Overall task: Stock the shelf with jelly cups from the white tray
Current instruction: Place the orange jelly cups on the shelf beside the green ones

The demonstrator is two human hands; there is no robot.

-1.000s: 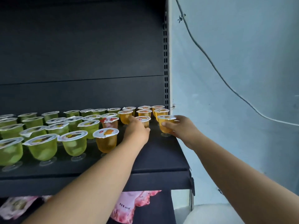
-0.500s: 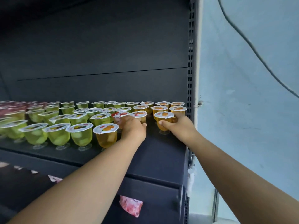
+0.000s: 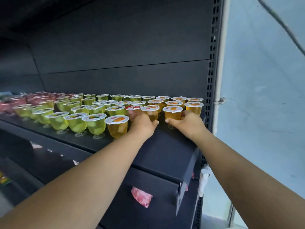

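Black metal shelf (image 3: 166,151) carries most of the stock already: rows of clear plastic jelly cups (image 3: 95,123) with foil lids run from its front edge to the back panel. At twelve o'clock the left hand (image 3: 142,121) curls round an orange jelly cup (image 3: 151,112), and at one o'clock the right hand (image 3: 186,121) pinches another orange cup (image 3: 173,114) by its bowl, both standing on the shelf. Bare shelf remains in front of them, so a few more would fit. Farther off at ten o'clock sit green, then pink cups (image 3: 19,101). No white tray is in view.
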